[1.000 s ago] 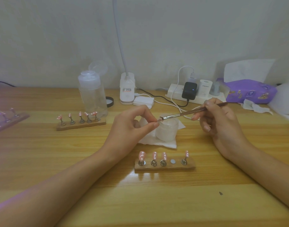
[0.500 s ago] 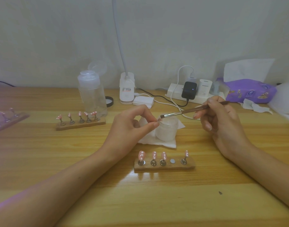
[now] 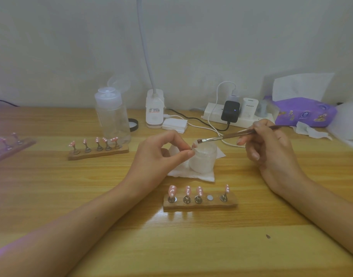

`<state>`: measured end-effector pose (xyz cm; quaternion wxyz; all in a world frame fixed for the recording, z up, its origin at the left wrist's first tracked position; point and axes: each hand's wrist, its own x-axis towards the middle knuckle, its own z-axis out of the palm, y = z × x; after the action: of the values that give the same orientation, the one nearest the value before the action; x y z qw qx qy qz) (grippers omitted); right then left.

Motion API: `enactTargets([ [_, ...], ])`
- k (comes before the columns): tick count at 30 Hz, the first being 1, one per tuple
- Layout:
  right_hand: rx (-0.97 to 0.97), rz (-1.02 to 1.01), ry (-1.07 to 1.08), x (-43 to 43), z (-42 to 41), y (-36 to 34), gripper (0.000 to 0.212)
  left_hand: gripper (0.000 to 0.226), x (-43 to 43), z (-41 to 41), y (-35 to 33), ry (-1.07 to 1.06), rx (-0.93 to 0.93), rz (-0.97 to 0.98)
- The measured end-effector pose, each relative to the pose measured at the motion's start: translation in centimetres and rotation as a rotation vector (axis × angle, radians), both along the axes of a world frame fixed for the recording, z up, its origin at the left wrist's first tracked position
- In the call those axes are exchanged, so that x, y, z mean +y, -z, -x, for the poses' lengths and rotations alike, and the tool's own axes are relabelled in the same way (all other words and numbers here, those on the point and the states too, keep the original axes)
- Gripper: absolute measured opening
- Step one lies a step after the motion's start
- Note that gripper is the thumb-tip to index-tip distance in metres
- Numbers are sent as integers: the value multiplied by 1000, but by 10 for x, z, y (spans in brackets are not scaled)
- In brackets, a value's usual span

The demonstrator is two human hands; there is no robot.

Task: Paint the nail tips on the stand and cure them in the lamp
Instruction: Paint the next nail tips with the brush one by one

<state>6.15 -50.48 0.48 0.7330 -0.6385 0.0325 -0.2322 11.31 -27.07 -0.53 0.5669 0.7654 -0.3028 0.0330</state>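
Over the middle of the table [image 3: 191, 246], a person's left hand [image 3: 161, 154] pinches a tiny nail tip [image 3: 194, 146] between thumb and forefinger. The right hand [image 3: 269, 150] grips a brush [image 3: 227, 135] pen-fashion, its bristles at or just beside the tip, above a frosted jar [image 3: 203, 162]. The stand [image 3: 199, 205] lies toward the near edge, four painted tips upright and one magnet seat [image 3: 210, 197] vacant. The tip is likely featherlight, stiff, slick and easily smeared, and is best held by its base or sides, clear of wet paint.
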Motion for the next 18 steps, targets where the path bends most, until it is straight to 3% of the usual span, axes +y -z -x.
enactTargets([
  [18,-2,-1,10,1,2,-2,26,14,0,1,-1,-1,23,9],
])
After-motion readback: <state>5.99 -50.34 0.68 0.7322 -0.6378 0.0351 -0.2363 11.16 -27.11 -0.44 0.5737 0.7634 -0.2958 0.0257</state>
